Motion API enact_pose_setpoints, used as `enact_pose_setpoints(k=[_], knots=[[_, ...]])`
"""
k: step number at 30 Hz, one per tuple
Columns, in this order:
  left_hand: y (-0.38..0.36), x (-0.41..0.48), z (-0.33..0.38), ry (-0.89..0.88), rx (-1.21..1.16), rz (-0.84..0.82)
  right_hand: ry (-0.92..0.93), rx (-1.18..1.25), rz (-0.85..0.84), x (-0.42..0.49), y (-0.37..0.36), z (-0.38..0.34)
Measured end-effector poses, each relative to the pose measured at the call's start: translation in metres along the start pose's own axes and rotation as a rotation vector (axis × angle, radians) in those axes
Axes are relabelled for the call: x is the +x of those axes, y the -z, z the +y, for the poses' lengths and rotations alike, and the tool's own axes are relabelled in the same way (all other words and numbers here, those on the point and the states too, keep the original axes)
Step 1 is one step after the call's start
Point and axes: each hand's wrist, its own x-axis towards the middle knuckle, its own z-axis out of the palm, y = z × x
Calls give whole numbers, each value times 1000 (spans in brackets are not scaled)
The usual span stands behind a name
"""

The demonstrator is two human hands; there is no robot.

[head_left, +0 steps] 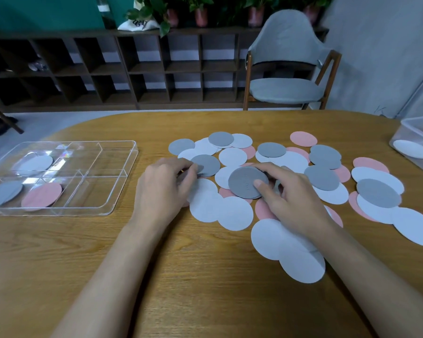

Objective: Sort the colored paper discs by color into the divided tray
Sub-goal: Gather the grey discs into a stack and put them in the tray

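Several grey, white and pink paper discs lie overlapping across the middle and right of the wooden table. My right hand (pixel 288 191) holds a small stack of grey discs (pixel 244 182), thumb on top. My left hand (pixel 164 186) pinches the edge of another grey disc (pixel 208 164) in the pile. At the left stands the clear divided tray (pixel 117 189). It holds a white disc (pixel 36 164) in a far compartment, a grey disc (pixel 3 192) in the near left one and a pink disc (pixel 42 195) beside it.
A clear plastic box (pixel 420 132) with a white disc inside sits at the table's right edge. Beyond the table stand a grey chair (pixel 286 89) and a dark wooden shelf unit (pixel 132 67) with potted plants on top.
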Motion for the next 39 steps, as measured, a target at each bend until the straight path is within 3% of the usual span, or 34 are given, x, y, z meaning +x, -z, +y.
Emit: enact_pose_setpoints(k=[4,8,12,20,25,31,39], knots=[[0,-2,10,-55,-181,27,-25,27,26,1,1,3],[-3,-4,22,143,-495,-93,-53,68,41,3,-1,3],[-12,-9,31,187,-555,-139,-59,95,10,2,-3,1],[-26,-12,35,235,-443,-114,-30,152,-60,1,-8,-3],[-31,-9,28,71,-280,-121,-1,-24,-21,3,-8,-2],[-36,-3,0,104,13,-340,-59,3,35,4,0,1],[-28,1,3,167,54,-183,-69,1,19,4,0,1]])
